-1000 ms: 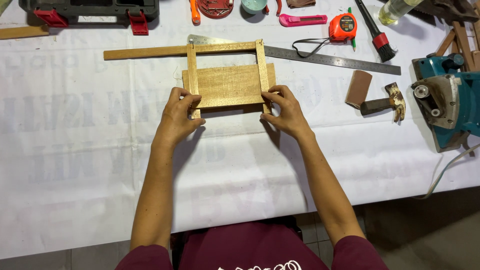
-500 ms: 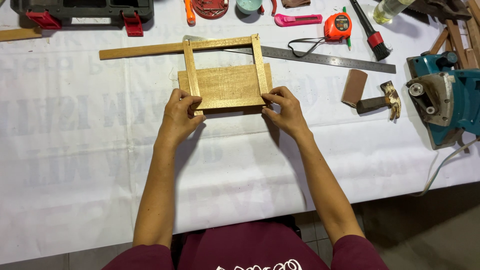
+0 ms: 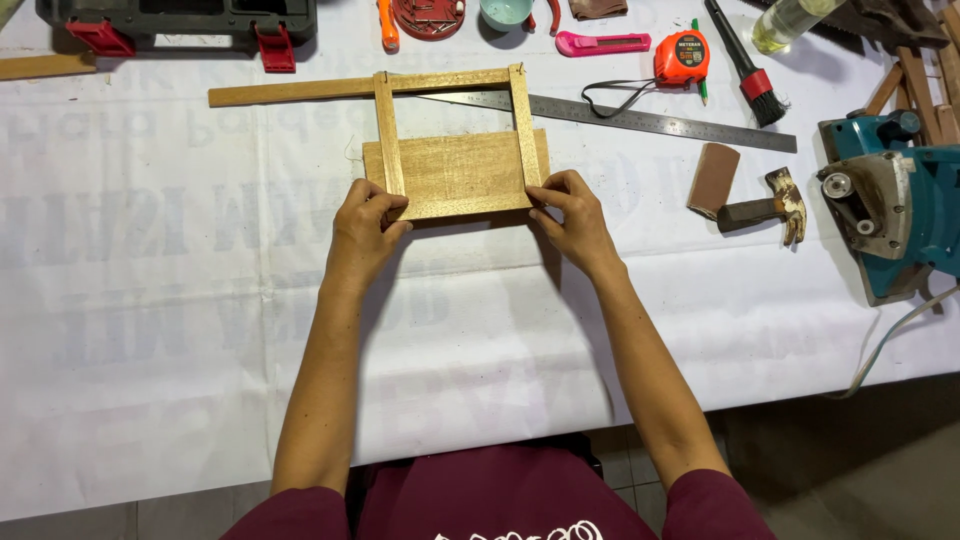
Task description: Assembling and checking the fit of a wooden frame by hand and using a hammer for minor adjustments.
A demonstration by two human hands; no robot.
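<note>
- The wooden board [image 3: 455,172] lies flat on the white table cover [image 3: 150,300], near the far side of the table, straight ahead of the seated person.
- Two thin wooden slats stand across the board from near to far: the left slat [image 3: 389,135] and the right slat [image 3: 524,125]. Their far ends meet a long wooden strip [image 3: 300,90] that runs left to right beyond the board.
- The left hand [image 3: 362,225] sits at the board's near left corner, fingers curled together and pinched on the near end of the left slat and the board's edge.
- The right hand [image 3: 570,215] sits at the near right corner, fingers bent and pressed on the near end of the right slat and the board's edge.
- Both forearms reach straight out from a dark red shirt [image 3: 500,500].
- A steel ruler [image 3: 640,120] lies at an angle beyond the board, its left end passing under the frame of slats.
- To the right of the board: a brown sanding block [image 3: 713,178] and a hammer [image 3: 765,208] just beside each other, then a teal power saw [image 3: 895,200] at the table's right edge.
- Along the far edge: a black case with red latches [image 3: 180,20], a pink utility knife [image 3: 600,42], an orange tape measure [image 3: 680,55] and a black brush [image 3: 745,65].
</note>
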